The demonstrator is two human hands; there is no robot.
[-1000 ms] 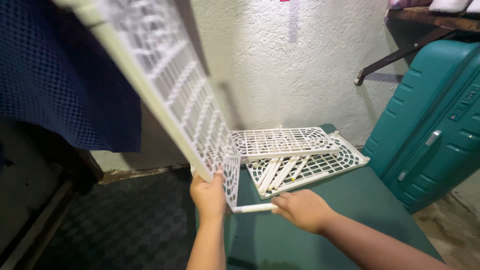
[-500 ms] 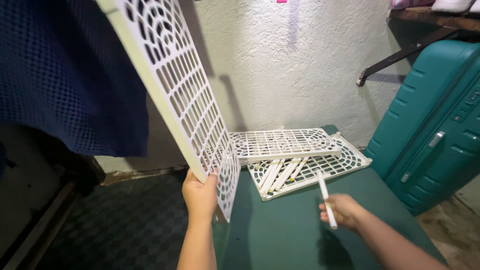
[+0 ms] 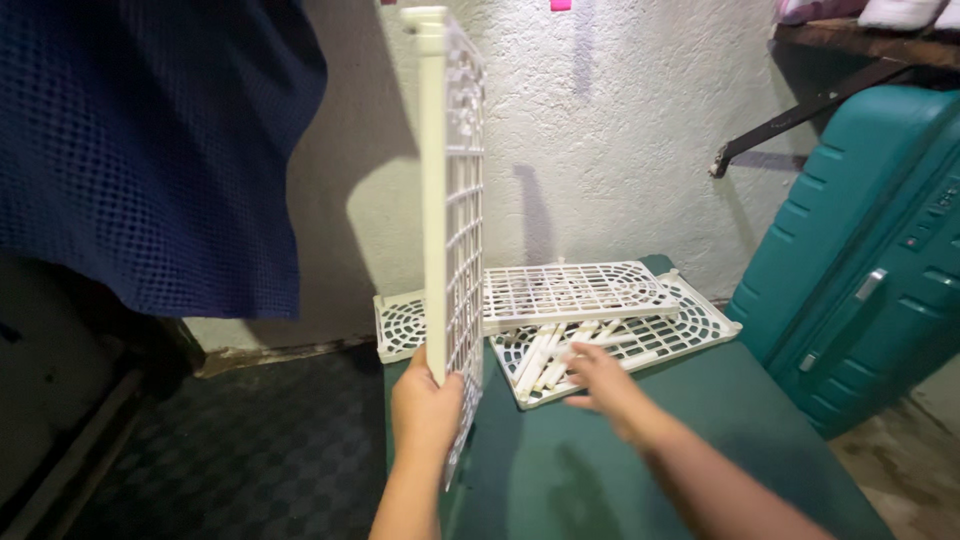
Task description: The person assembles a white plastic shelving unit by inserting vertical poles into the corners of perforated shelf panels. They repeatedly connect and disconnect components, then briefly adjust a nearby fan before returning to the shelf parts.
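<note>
Above the left hand, clenched round its lower edge, a white lattice shelf panel stands upright, edge-on. The right hand, fingers loose and holding nothing, reaches beside it over white tubes on stacked panels.

Teal suitcase, blue mesh cloth

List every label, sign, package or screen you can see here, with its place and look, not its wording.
Pink tag: small bright pink rectangle on the white textured wall, at the top edge, cut off by the frame.
Suitcase panel: small dark inset on the teal suitcase at right; too blurred to tell more.
No packages or screens.
</note>
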